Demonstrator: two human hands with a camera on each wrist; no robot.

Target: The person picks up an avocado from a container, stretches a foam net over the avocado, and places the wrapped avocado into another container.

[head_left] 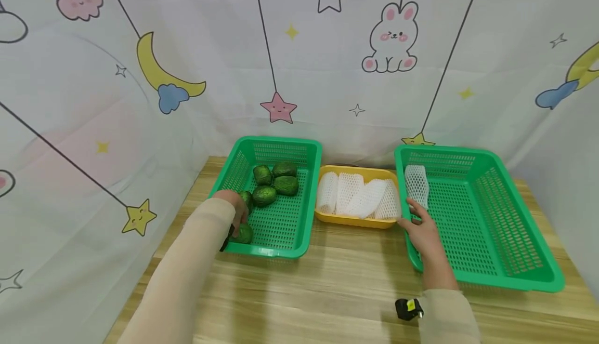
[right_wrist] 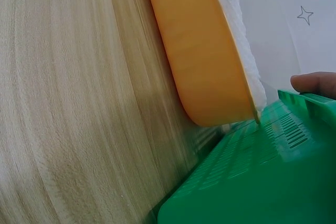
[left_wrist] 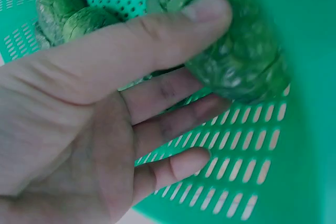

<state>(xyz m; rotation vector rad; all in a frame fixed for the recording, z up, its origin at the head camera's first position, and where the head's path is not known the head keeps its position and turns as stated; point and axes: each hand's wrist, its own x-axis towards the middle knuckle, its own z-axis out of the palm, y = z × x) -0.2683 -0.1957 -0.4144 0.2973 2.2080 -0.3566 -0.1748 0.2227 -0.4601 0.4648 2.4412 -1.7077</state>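
At the front left corner of the left green basket (head_left: 304, 229), my left hand (head_left: 236, 209) reaches down. Thumb and fingers pinch a dark green, wrinkled avocado (left_wrist: 241, 51), which looks shiny as if wrapped in film. Several more avocados (head_left: 264, 196) lie deeper in that basket. My right hand (head_left: 423, 232) is at the left rim of the right green basket (head_left: 538, 250), its fingers loosely extended and holding nothing. Just beyond those fingers, a white foam net sleeve (head_left: 416, 183) leans inside the basket's left wall. The right wrist view catches only one fingertip (right_wrist: 315, 83) above the rim.
Between the baskets stands a yellow tray (head_left: 357, 221) with several white foam net sleeves (head_left: 350, 190). Everything rests on a wood-grain table (head_left: 346, 287). A white printed curtain (head_left: 323, 63) hangs close behind and along both sides.
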